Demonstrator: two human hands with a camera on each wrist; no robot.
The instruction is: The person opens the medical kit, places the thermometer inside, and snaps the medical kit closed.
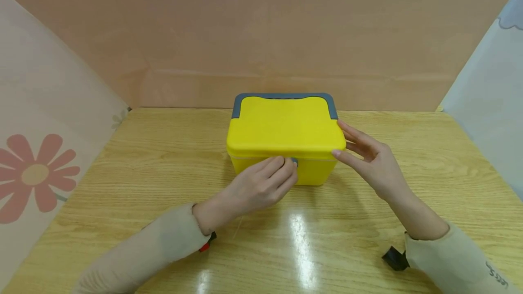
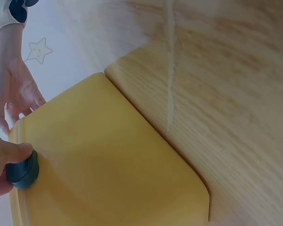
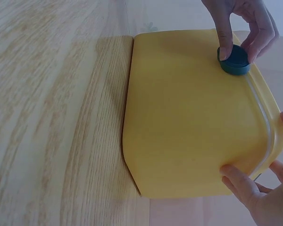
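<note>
Two hands, one yellow box (image 1: 286, 142), one dark round latch (image 3: 234, 60). Left hand (image 1: 261, 185) curled, pinching latch on box front. Right hand (image 1: 369, 158) open, straight fingers pressing lid's right edge. Box between both, on wooden surface (image 1: 122, 185).

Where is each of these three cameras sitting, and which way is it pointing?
Head: worn on the head, facing forward and down at the yellow plastic box with grey handle on the wooden table; both hands and sleeves show.
Left wrist: close along the box's front; left hand on the round dark latch button.
Right wrist: along the box's front from the other end; right hand at the near corner.
Both wrist views share button and box front.
</note>
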